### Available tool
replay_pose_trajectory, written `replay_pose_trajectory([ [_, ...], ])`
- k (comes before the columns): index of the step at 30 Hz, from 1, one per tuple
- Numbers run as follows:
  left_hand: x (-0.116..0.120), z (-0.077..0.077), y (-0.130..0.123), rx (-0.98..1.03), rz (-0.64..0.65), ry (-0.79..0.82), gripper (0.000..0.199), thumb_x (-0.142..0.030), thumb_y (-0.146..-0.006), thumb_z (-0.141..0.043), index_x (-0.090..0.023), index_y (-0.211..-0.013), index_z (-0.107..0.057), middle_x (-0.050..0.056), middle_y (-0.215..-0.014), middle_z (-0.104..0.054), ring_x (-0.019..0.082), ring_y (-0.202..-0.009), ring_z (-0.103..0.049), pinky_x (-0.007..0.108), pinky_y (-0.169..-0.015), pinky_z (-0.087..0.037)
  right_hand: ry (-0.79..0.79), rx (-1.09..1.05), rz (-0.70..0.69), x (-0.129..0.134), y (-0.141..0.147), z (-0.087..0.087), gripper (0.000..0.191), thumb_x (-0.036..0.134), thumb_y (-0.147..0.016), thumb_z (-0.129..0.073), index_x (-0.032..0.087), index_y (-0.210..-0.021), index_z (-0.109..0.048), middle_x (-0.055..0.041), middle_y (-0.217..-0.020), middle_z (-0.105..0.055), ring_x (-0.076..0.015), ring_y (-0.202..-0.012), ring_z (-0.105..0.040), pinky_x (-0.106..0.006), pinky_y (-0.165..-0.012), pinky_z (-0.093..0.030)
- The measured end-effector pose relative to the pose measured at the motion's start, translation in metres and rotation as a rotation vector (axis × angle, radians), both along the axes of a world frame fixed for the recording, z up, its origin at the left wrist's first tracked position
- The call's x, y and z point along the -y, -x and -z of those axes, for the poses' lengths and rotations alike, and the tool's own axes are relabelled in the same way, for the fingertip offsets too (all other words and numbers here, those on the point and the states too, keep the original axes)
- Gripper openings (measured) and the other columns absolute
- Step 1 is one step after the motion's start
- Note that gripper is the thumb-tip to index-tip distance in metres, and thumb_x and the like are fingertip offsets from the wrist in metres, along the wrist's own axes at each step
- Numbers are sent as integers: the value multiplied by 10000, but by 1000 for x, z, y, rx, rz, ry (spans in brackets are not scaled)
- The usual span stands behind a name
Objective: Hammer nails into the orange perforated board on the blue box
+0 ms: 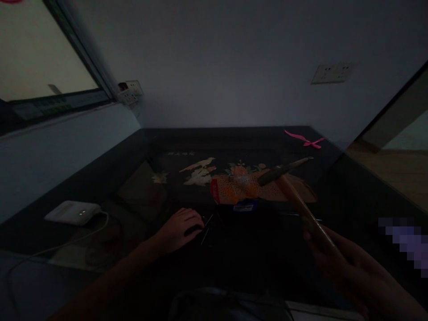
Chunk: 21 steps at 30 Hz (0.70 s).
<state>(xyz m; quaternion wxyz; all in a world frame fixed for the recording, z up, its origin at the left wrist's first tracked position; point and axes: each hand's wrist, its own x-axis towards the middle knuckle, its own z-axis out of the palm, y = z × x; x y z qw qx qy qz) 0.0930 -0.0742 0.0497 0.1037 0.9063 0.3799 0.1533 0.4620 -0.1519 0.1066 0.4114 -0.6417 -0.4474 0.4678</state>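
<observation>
A hammer (294,191) with a wooden handle is gripped in my right hand (344,263), its dark metal head raised over the right part of an orange and tan patterned package (239,187). The package lies on the dark table (187,138) and has a red end and a blue edge with a white label. My left hand (182,228) rests on the table left of the package, fingers curled together. Beside its fingertips are thin metal pieces, perhaps nails (207,229); whether the fingers hold one is too dark to tell.
A white device (73,212) with a cable lies at the left. A pink ribbon (311,143) is near the back right corner. Wall sockets (332,72) are on the back wall, and a pixelated purple patch (406,243) shows at the right edge.
</observation>
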Motion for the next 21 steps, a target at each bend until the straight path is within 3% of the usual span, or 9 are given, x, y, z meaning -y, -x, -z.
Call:
replay_pose_trajectory([
  [6, 18, -2, -19, -112, 112, 25, 190, -296, -853, -590, -219, -1026, -588, 39, -1024, -629, 179, -965, -559, 312, -859, -371, 52, -115, 48, 13, 0, -1, 587, 516, -590, -764, 216, -1087, -682, -102, -1090, -711, -289, -986, -664, -257, -711, -579],
  [12, 19, 17, -37, -230, 77, -92, 75, -230, -887, -540, -173, -851, -572, 33, -877, -640, 175, -847, -572, 310, -792, -383, 65, -177, 56, 23, -5, 4, 603, 523, -571, -775, 238, -1093, -673, -95, -1088, -713, -250, -962, -675, -209, -711, -563],
  [15, 18, 15, -38, -124, 43, -31, 79, -203, -896, -519, -168, -848, -570, 31, -860, -648, 159, -815, -583, 298, -788, -410, 51, -137, 73, 26, -7, 8, 593, 511, -602, -757, 246, -1123, -658, -95, -1098, -713, -275, -996, -665, -256, -739, -573],
  [21, 15, -15, -39, 259, -64, 188, 64, -208, -862, -565, -186, -852, -624, 15, -829, -664, 135, -791, -618, 244, -726, -475, 16, -60, 56, 24, -12, 12, 595, 508, -637, -729, 223, -1154, -655, -110, -1120, -704, -297, -1048, -639, -287, -781, -564],
])
